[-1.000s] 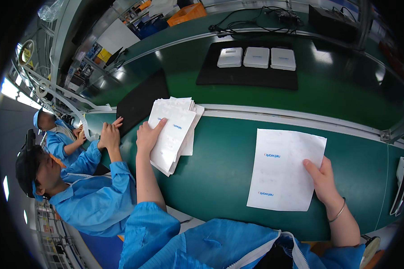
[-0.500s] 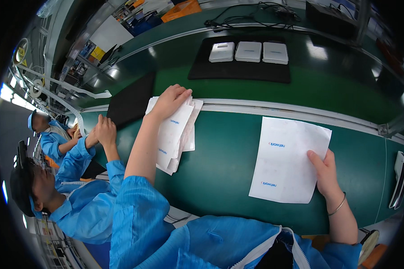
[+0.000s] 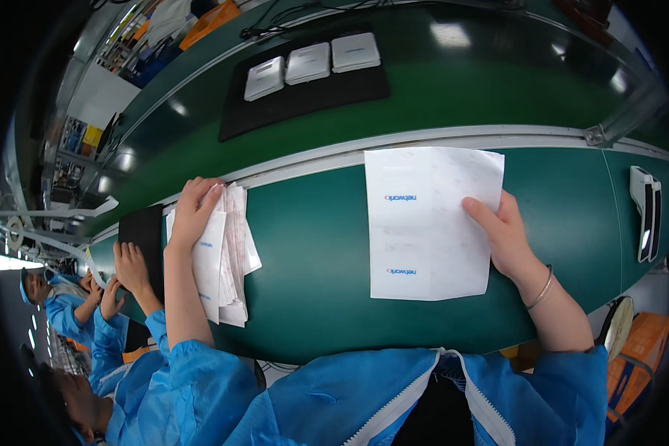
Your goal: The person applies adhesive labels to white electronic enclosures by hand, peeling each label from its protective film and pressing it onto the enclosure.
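My left hand (image 3: 192,215) is closed over the far end of a stack of white paper sheets (image 3: 234,256), its fingers bent round the top edge. The stack is loosely fanned, with reddish marks on some inner sheets. Off to the right, a single white printed sheet (image 3: 427,234) with blue lettering is pinched at its right edge by my right hand (image 3: 507,236), thumb on top and fingers behind. That sheet lies on or just over the green tabletop, apart from the stack; I cannot tell whether it touches.
Three flat white cases (image 3: 308,62) sit on a black mat (image 3: 305,97) across the metal rail (image 3: 416,141). At left, a co-worker's hands (image 3: 123,279) are beside another black mat (image 3: 147,236). A white and black device (image 3: 647,212) lies far right.
The view has swung right, so the bench and cases appear farther left. Both hands keep their holds; the stack shows more spread edges. The co-worker's hands have moved apart.
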Motion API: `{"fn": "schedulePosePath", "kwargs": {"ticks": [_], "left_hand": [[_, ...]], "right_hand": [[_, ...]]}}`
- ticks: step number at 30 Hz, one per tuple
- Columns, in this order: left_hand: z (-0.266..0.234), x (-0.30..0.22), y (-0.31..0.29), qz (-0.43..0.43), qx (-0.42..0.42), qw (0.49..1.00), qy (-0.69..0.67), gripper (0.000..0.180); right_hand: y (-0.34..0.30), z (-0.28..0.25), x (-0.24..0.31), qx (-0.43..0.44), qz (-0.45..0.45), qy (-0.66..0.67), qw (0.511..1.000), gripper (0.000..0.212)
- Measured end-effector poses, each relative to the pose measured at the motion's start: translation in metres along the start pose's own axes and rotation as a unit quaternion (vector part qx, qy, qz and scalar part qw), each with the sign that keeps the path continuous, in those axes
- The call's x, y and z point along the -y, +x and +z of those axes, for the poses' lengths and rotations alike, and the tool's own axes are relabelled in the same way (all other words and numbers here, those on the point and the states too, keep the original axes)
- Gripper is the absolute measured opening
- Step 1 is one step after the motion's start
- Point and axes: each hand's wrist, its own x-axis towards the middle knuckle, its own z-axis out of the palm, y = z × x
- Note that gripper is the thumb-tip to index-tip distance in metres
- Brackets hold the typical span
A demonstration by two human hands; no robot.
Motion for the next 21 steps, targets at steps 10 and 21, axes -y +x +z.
{"fn": "schedulePosePath", "kwargs": {"ticks": [10,21], "left_hand": [[-0.018,-0.056,0.004,0.029,-0.068,0.965,0.253,0.037],[0.117,-0.280,0.047,-0.183,0.145,0.731,-0.641,0.041]], "right_hand": [[0.019,-0.005,0.017,0.060,0.053,0.121,0.989,0.040],[0.029,-0.040,0.011,-0.139,-0.167,-0.126,0.968,0.074]]}}
